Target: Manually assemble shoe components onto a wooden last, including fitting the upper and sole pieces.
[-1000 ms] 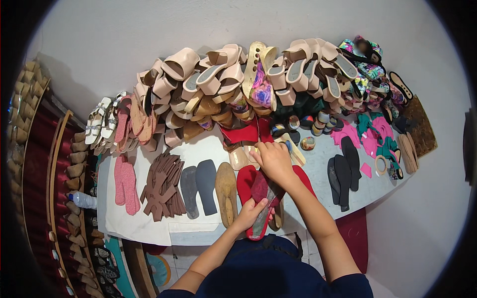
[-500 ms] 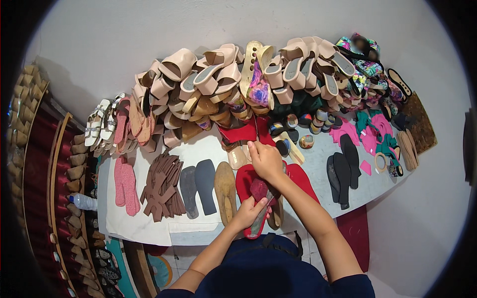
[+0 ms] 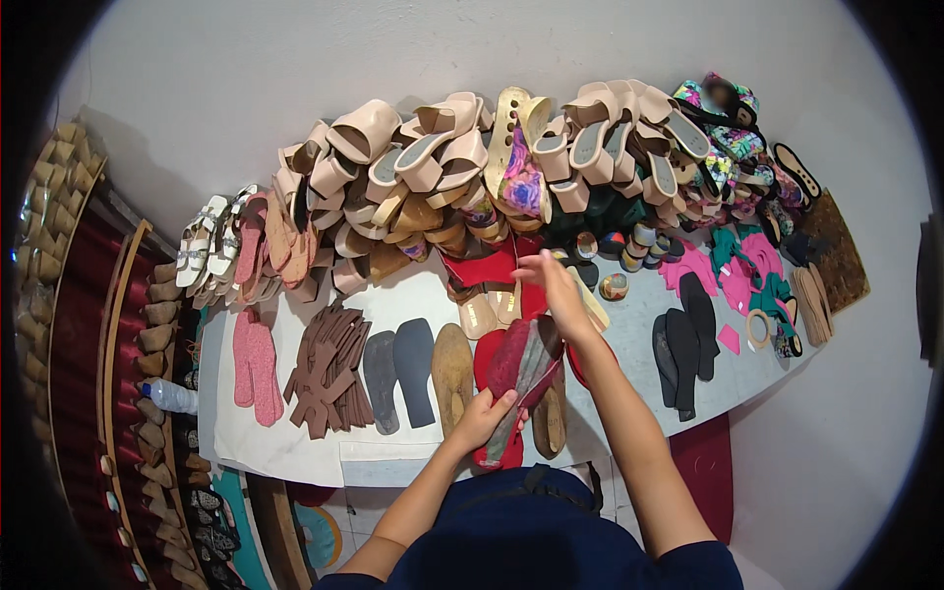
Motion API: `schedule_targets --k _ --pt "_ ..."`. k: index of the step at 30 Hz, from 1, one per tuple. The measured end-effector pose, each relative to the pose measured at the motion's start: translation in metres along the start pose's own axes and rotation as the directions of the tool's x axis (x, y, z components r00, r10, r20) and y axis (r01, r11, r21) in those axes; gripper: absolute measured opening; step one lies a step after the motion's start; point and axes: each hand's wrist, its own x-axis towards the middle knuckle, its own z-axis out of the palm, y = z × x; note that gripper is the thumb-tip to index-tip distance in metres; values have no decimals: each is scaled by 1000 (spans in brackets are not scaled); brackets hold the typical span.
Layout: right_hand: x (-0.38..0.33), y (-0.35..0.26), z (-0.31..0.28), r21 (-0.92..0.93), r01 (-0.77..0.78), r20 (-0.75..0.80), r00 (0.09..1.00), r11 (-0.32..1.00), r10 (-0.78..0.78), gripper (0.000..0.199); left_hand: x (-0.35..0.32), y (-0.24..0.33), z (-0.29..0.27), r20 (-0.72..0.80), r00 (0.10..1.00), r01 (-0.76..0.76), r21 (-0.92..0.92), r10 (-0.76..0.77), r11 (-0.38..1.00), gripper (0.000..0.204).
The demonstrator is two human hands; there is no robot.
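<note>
Near the table's front edge, my left hand (image 3: 482, 421) is wrapped round a red shoe upper on a last (image 3: 516, 364), held tilted with its greyish underside partly showing. Above its far end, my right hand (image 3: 559, 295) is raised with the fingers apart, and nothing shows in them. A brown shoe last (image 3: 453, 374) lies just left of the held piece. Another last (image 3: 550, 423) is partly hidden on its right. Red material (image 3: 595, 368) lies beneath, largely covered by my hands and the held piece.
Heeled sandals (image 3: 423, 162) are piled along the wall. Brown straps (image 3: 332, 369), grey insoles (image 3: 413, 369) and pink soles (image 3: 258, 369) lie left on the table (image 3: 285, 447). Black soles (image 3: 678, 359), small jars (image 3: 639, 241) and pink fabric (image 3: 757, 256) are right. Racked lasts (image 3: 152, 339) stand far left.
My right hand has lifted off the held piece and its fingers have opened. The red upper on its last is turned, showing more of its side and underside. The view has shifted slightly.
</note>
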Motion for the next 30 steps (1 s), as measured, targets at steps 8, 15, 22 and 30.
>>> schedule_targets --k 8,15,22,30 --pt "-51 0 9 -826 202 -162 809 526 -565 28 6 5 11 -60 998 -16 -153 7 988 34" --pt "-56 -1 15 -929 162 -118 725 334 -679 23 7 4 11 -59 998 -2 64 6 998 31" --pt "-25 45 -20 247 -70 -580 788 966 205 35 6 5 15 -55 998 -20 -116 14 993 32" --pt "-33 26 3 -792 -117 -527 627 599 -574 23 11 2 9 -43 997 -47 284 61 958 32"
